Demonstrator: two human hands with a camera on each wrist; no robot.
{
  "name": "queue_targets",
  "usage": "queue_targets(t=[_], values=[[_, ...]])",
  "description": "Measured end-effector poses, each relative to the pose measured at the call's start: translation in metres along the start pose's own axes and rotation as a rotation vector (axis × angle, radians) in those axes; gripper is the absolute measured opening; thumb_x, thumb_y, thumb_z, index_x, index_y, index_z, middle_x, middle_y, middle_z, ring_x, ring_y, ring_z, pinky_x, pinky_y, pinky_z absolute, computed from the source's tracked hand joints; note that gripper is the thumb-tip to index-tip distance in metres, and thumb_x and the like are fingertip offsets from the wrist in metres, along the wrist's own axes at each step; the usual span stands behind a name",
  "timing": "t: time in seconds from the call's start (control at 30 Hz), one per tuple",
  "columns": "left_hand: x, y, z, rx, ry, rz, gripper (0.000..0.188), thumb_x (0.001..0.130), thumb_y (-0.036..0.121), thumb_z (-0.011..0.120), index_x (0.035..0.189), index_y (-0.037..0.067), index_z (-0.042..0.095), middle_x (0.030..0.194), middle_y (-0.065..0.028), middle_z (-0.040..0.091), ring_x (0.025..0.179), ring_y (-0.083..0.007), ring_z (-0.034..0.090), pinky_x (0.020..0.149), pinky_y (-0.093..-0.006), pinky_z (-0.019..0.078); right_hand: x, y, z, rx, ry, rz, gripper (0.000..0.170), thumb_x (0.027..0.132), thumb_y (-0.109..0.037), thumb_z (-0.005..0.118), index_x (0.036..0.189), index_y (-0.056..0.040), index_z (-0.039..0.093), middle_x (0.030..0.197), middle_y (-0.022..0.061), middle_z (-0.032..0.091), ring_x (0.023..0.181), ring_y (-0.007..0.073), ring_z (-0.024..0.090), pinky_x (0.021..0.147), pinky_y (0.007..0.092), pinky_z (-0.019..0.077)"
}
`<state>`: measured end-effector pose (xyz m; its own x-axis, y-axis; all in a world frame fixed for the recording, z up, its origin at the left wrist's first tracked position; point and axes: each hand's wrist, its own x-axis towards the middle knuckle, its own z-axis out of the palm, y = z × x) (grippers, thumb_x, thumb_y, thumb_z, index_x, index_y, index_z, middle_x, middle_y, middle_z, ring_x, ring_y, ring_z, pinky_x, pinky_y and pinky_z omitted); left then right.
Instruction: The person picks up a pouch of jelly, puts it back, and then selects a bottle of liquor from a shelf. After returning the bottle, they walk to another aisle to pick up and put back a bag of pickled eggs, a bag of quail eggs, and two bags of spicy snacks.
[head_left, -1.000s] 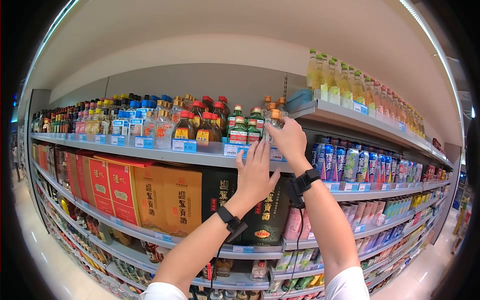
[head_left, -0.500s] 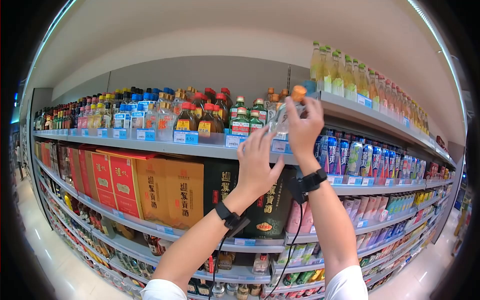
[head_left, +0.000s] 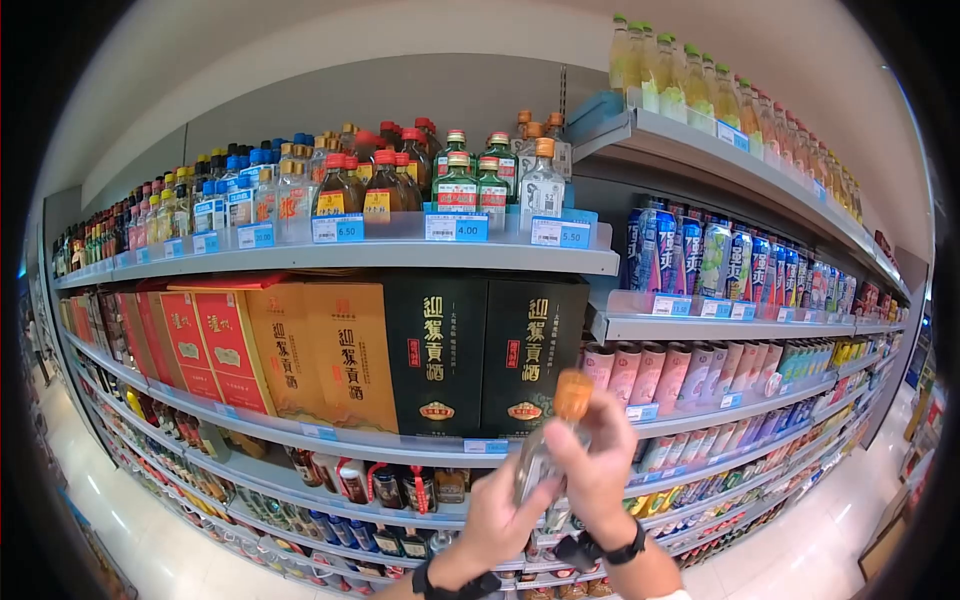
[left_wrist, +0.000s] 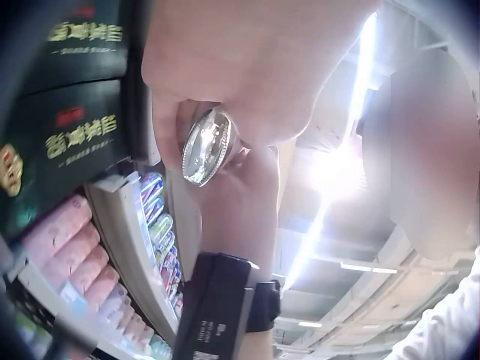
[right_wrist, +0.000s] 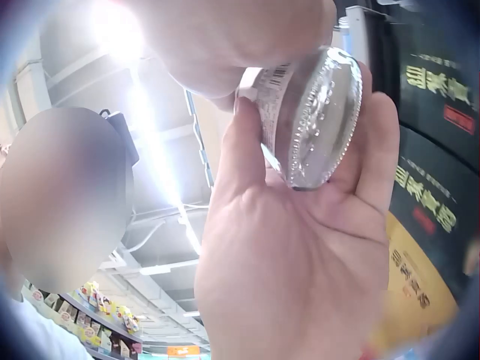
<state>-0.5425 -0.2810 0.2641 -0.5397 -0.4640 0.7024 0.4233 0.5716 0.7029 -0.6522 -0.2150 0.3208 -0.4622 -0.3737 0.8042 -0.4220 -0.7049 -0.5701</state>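
Both hands hold a small clear glass bottle [head_left: 538, 465] with an orange cap [head_left: 573, 393], tilted in front of the shelves. My left hand [head_left: 497, 515] grips its lower part, fingers and thumb around the glass. My right hand [head_left: 603, 465] has its fingers curled about the upper part, below the cap. In the left wrist view the shiny ridged base [left_wrist: 208, 148] shows between the hands. A white label with a barcode [right_wrist: 274, 94] appears on the glass in the right wrist view, partly covered by fingers.
A similar bottle [head_left: 542, 190] with an orange cap stands on the upper shelf, beside green bottles [head_left: 457, 185] with red-and-white labels. Below are large black boxes [head_left: 435, 355]. Cans [head_left: 690, 250] fill a shelf to the right, under a ledge [head_left: 680, 125] of tall bottles.
The bottle has come off the upper shelf in my right hand, then down and toward me. My left hand, earlier held near the shelf edge, has lowered and now grips it too.
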Motion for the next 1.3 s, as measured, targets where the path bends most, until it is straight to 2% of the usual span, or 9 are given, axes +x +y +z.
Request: queue_targets(t=[0.23,0.47,0.53,0.63,0.83,0.97,1.07,1.13,1.3], values=[[-0.059,-0.017,0.011,-0.570,0.106,-0.316,0.040,0.109,0.017,0.050,0.143,-0.003,0.048,0.133,-0.0075,0.059,0.122,-0.0132,0.055,0.105,-0.0305,0.0433,-0.082,0.031,-0.013,0.427,-0.163,0.593,0.053,0.094,-0.011,0.072,0.141,0.0022,0.052,0.127,0.0087,0.065,0.115,0.0139,0.061,0.102,0.0312,0.0479],[-0.075,-0.018,0.006,-0.558,0.111,-0.367,0.046,0.103,0.011,0.063,0.144,-0.002,0.047,0.132,-0.0073,0.060,0.119,-0.0116,0.057,0.101,-0.0294,0.0470,-0.097,0.037,-0.005,0.453,-0.148,0.652,0.049,0.097,-0.018,0.067,0.141,0.0016,0.054,0.126,0.0072,0.066,0.115,0.0125,0.061,0.100,0.0304,0.0477],[-0.079,-0.019,0.003,-0.668,0.130,-0.382,0.048,0.100,0.009,0.067,0.143,-0.001,0.047,0.131,-0.0066,0.061,0.119,-0.0109,0.059,0.099,-0.0286,0.0487,-0.105,0.050,-0.006,0.506,-0.167,0.709,0.061,0.098,-0.029,0.066,0.147,0.0013,0.047,0.132,0.0115,0.063,0.118,0.0161,0.061,0.101,0.0320,0.0480],[-0.085,-0.015,-0.005,-0.803,0.094,-0.460,0.050,0.100,0.012,0.066,0.143,0.001,0.045,0.127,-0.0087,0.064,0.113,-0.0170,0.065,0.097,-0.0339,0.0540,-0.099,0.042,0.004,0.857,-0.163,0.797,0.089,0.088,-0.053,0.066,0.153,0.0006,0.035,0.129,0.0335,0.059,0.110,0.0444,0.066,0.094,0.0468,0.0556],[-0.118,-0.037,-0.022,-1.206,-0.114,-0.630,0.094,0.088,0.031,0.082,0.158,0.016,0.022,0.127,-0.0137,0.062,0.108,-0.0320,0.069,0.085,-0.0426,0.0597,-0.111,0.040,0.012,0.892,-0.346,0.792,0.100,0.075,-0.050,0.079,0.148,0.0059,0.039,0.106,0.0199,0.062,0.098,0.0311,0.064,0.084,0.0365,0.0551],[-0.124,-0.030,-0.040,-0.976,-0.160,-0.538,0.112,0.086,0.041,0.084,0.162,0.015,0.007,0.130,-0.0090,0.051,0.100,-0.0176,0.062,0.078,-0.0332,0.0529,-0.114,0.031,0.032,0.634,-0.268,0.668,0.088,0.072,-0.042,0.085,0.137,0.0041,0.047,0.106,0.0154,0.062,0.097,0.0253,0.065,0.085,0.0348,0.0540],[-0.114,0.020,-0.047,-0.053,0.090,-0.174,0.067,0.095,0.023,0.074,0.152,0.004,0.045,0.151,-0.0170,0.050,0.136,-0.0276,0.052,0.110,-0.0380,0.0430,-0.126,0.046,0.047,0.597,-0.243,0.529,0.085,0.070,-0.037,0.089,0.134,0.0019,0.048,0.108,0.0134,0.062,0.103,0.0246,0.064,0.089,0.0376,0.0531],[-0.126,0.003,-0.059,0.010,0.033,-0.188,0.075,0.093,0.028,0.077,0.155,0.003,0.041,0.149,-0.0162,0.051,0.135,-0.0245,0.051,0.112,-0.0383,0.0405,-0.139,0.043,0.047,0.497,-0.261,0.558,0.069,0.083,-0.009,0.080,0.144,-0.0023,0.048,0.118,0.0124,0.064,0.100,0.0208,0.065,0.084,0.0335,0.0545],[-0.144,0.003,-0.080,-0.376,0.031,-0.488,0.065,0.097,0.029,0.071,0.150,0.002,0.045,0.132,-0.0096,0.061,0.119,-0.0194,0.059,0.102,-0.0345,0.0479,-0.140,0.066,0.052,0.484,-0.406,0.691,0.069,0.088,-0.007,0.073,0.149,-0.0009,0.040,0.130,0.0143,0.059,0.112,0.0237,0.062,0.094,0.0348,0.0519]])
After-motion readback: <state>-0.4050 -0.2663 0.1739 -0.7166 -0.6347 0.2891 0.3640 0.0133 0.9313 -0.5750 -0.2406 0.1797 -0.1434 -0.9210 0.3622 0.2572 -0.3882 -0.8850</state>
